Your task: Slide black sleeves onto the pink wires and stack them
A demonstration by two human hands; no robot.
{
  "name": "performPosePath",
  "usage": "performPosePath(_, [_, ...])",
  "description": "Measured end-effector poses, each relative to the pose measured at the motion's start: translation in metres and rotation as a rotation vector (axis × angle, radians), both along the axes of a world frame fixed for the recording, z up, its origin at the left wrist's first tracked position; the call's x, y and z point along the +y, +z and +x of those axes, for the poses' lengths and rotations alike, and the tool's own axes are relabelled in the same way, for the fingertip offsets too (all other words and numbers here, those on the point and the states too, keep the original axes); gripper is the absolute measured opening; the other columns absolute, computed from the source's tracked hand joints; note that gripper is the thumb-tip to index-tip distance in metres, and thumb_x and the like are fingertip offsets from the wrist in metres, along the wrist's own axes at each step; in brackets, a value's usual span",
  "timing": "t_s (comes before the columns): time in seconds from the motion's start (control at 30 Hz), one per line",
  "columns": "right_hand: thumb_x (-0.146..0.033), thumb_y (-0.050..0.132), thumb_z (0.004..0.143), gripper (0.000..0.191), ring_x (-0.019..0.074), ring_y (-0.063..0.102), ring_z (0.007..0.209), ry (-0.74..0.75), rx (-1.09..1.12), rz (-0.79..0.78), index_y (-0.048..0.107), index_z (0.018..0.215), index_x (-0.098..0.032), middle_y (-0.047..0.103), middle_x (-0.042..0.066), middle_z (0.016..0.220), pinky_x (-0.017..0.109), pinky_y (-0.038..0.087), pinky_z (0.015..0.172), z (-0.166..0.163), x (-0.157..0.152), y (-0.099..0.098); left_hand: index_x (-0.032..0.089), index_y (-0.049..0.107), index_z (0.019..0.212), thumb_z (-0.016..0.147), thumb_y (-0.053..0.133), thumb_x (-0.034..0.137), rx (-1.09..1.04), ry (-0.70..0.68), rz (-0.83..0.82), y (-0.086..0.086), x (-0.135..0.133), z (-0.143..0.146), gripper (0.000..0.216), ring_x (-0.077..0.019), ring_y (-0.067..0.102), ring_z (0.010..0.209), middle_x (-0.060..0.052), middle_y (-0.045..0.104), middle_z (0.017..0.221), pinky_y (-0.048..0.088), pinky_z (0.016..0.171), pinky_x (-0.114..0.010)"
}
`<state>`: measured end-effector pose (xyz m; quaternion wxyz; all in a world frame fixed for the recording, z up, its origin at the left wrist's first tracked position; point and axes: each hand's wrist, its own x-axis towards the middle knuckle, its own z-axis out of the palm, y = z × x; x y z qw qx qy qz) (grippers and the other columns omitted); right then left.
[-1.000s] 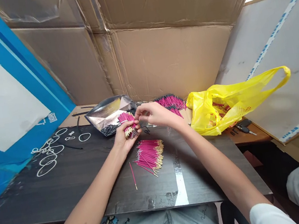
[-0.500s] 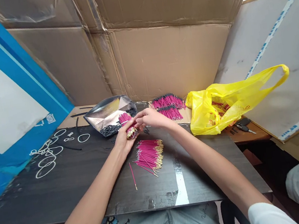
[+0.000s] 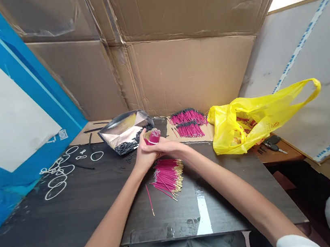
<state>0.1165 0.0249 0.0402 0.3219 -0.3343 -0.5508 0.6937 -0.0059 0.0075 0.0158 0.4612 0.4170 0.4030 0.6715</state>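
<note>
A thick bundle of short magenta wires (image 3: 154,137) with a white band around it is upright between my hands over the middle of the table. My left hand (image 3: 143,153) is wrapped round its left side, thumb pointing up. From the right, my right hand (image 3: 168,146) closes round the lower part of the bundle; some of its fingers are hidden. Just nearer to me lies a loose pile of magenta wires (image 3: 168,175) with gold-coloured tips. One single wire (image 3: 150,200) is apart from it, to the left.
An open silver bag (image 3: 120,136) of small black pieces stands behind my left hand. Rows of black-ended magenta wires (image 3: 189,130) lie on cardboard at the back. A yellow plastic bag (image 3: 230,130) and keys (image 3: 275,148) are right; white rubber bands (image 3: 57,182) are left.
The bundle has turned, its silvery ends now facing up instead of its gold tips facing down toward me. My right hand has moved from its upper side to wrap its lower part.
</note>
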Motion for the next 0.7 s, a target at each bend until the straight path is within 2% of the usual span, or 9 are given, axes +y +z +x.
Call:
performPosePath(0.1, [-0.03,0.084,0.078,0.032,0.0163,0.067,0.082,-0.087,0.21,-0.133,0.072,0.105,-0.017,0.073,0.005,0.097,0.031,0.056,0.081,-0.015,-0.008,-0.01,0.021,0.062,0.128,0.046,0.078,-0.015,0.17,-0.007,0.037,0.001,-0.002,0.0,0.091,-0.0166,0.07,0.083,-0.001,0.076,0.093,0.053,0.073,-0.018])
performPosePath(0.23, [-0.027,0.083,0.075,0.025,0.014,0.066,0.078,-0.242,0.39,-0.156,0.074,0.095,-0.015,0.074,0.004,0.089,0.027,0.054,0.083,-0.021,-0.005,-0.019,0.019,0.056,0.142,0.044,0.078,-0.014,0.312,-0.096,0.073,0.0,0.0,-0.006,0.105,-0.0188,0.071,0.096,-0.006,0.075,0.107,0.054,0.081,-0.019])
performPosePath(0.33, [-0.023,0.079,0.075,0.018,0.0122,0.066,0.075,-0.295,0.448,-0.233,0.074,0.09,-0.013,0.074,0.002,0.085,0.023,0.053,0.078,-0.021,0.0,-0.027,0.019,0.051,0.15,0.044,0.081,-0.01,0.323,-0.164,0.059,0.0,0.002,-0.011,0.114,-0.0211,0.069,0.113,-0.009,0.071,0.123,0.053,0.091,-0.019])
performPosePath(0.43, [-0.024,0.075,0.08,0.013,0.0112,0.065,0.074,-0.281,0.486,-0.268,0.074,0.087,-0.013,0.074,0.002,0.083,0.021,0.052,0.075,-0.02,0.004,-0.035,0.023,0.046,0.154,0.047,0.084,-0.007,0.247,-0.239,-0.027,0.002,0.002,-0.015,0.118,-0.0222,0.069,0.116,-0.009,0.07,0.127,0.052,0.096,-0.022])
performPosePath(0.53, [-0.028,0.069,0.086,0.015,0.0126,0.068,0.077,-0.201,0.518,-0.242,0.073,0.088,-0.014,0.075,0.003,0.082,0.022,0.054,0.077,-0.018,0.005,-0.038,0.026,0.046,0.155,0.055,0.084,-0.003,0.136,-0.326,-0.107,0.007,0.001,-0.02,0.111,-0.0202,0.071,0.105,-0.006,0.074,0.113,0.054,0.088,-0.022])
performPosePath(0.63, [-0.031,0.068,0.089,0.017,0.0162,0.071,0.083,-0.148,0.518,-0.222,0.071,0.095,-0.015,0.075,0.004,0.085,0.027,0.057,0.082,-0.016,0.004,-0.033,0.027,0.05,0.152,0.066,0.079,0.005,0.044,-0.373,-0.136,0.011,0.003,-0.025,0.093,-0.014,0.068,0.075,-0.001,0.073,0.094,0.052,0.065,-0.018])
performPosePath(0.7, [-0.031,0.066,0.092,0.018,0.0181,0.072,0.084,-0.131,0.518,-0.227,0.07,0.099,-0.015,0.075,0.005,0.087,0.03,0.059,0.083,-0.014,0.003,-0.029,0.027,0.054,0.149,0.071,0.077,0.009,0.009,-0.38,-0.145,0.012,0.004,-0.027,0.084,-0.0118,0.062,0.061,0.0,0.071,0.09,0.046,0.052,-0.017])
